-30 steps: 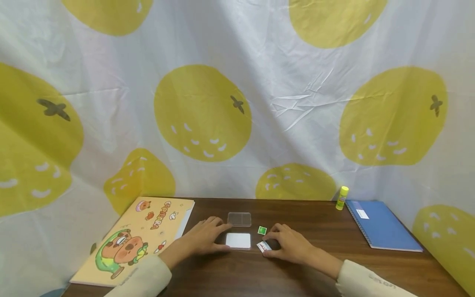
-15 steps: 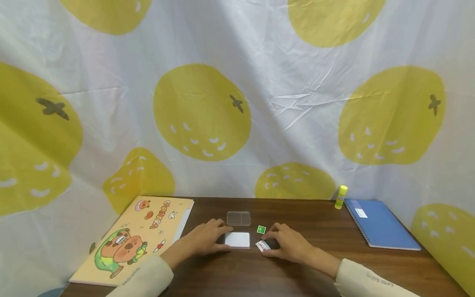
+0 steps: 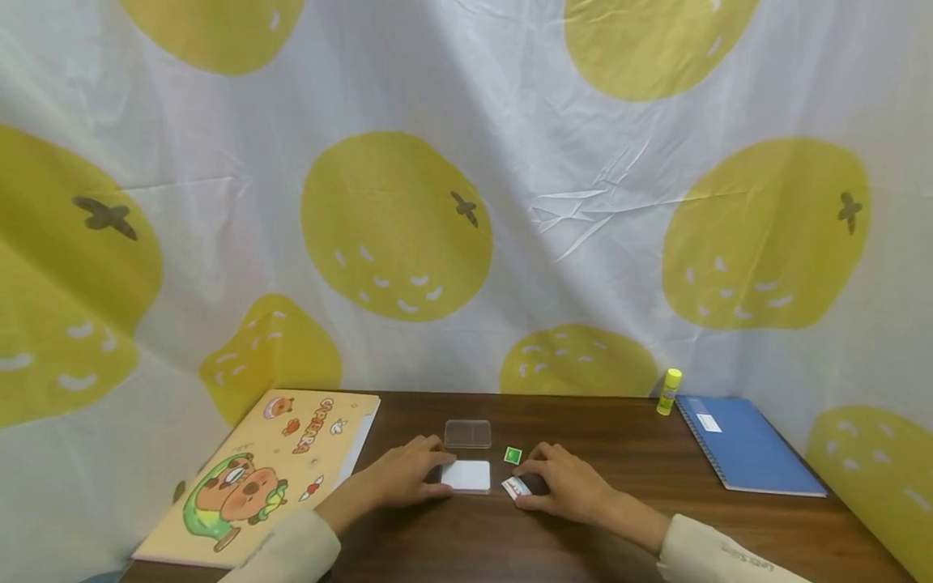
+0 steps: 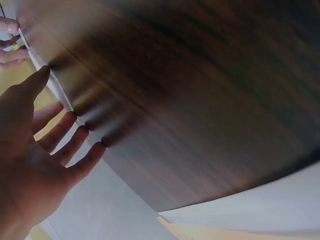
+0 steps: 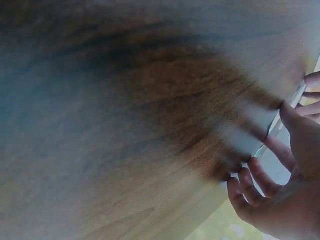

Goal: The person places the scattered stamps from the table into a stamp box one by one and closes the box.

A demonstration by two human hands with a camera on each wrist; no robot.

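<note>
In the head view, my left hand (image 3: 408, 474) rests on the table, its thumb and index fingertip at the left edge of a white rectangular piece (image 3: 466, 476) that looks set in a shallow clear case. My right hand (image 3: 564, 482) rests opposite, thumb and index finger spread around a small printed white card (image 3: 515, 487) lying tilted; the palm side hides its right end. Just beyond that card lies a small green square with a white border (image 3: 513, 455). Behind the white piece sits a flat clear plastic lid (image 3: 468, 434). Both wrist views show fingers spread, tips on the wood.
A large capybara-print folder (image 3: 270, 478) covers the table's left side. At the back right stands a yellow glue stick (image 3: 669, 393), beside a blue spiral notebook (image 3: 754, 445). A curtain with yellow fruit (image 3: 397, 227) hangs behind the dark wooden table (image 3: 430, 538).
The head view has tilted very slightly, so everything sits a little lower in it. Both hands and the small things between them keep their places on the table.
</note>
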